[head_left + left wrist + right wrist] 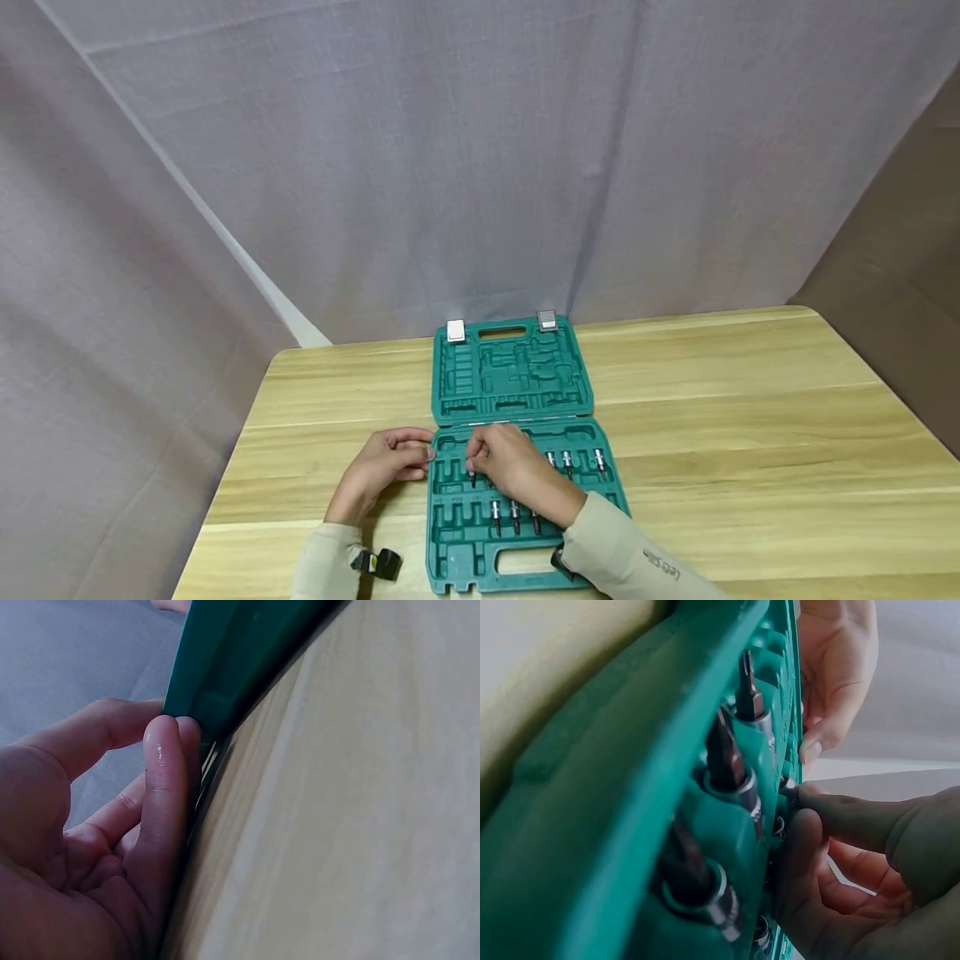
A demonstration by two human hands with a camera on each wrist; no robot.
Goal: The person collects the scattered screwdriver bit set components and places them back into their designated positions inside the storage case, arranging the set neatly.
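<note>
— Grey cloth (480, 150) hangs behind a pale wooden table (750, 433), doesn't it? What sits on the wood?

— An open green tool case (513, 467), lid laid flat beyond the tray. Starting at the left: the left hand (386, 468) rests on the table against the case's left edge. Its fingers (169, 772) are curled, and the tips press on that green rim; the left wrist view shows the thumb and two fingertips right at the plastic wall.

— Does it actually clutch the case?

— The fingertips touch and brace the edge; the thumb lies just above them on the same rim. I would call it a light pinch on the rim.

— And further right?

— The right hand (510, 467) hovers over the tray's upper row, fingers (810, 847) bent downward and closed on a small bit (472, 477) that stands just under the fingertips, in a slot near the tray's left side. The right wrist view shows thumb and forefinger meeting at that slot.

— Anything else near those fingers?

— Three bits (515, 517) stand in the lower row, just below the palm. To the right of the knuckles, three more bits (573, 460) sit upright in the upper row, well apart from the left hand. Two metal latches (456, 331) lie at the lid's far edge.
</note>
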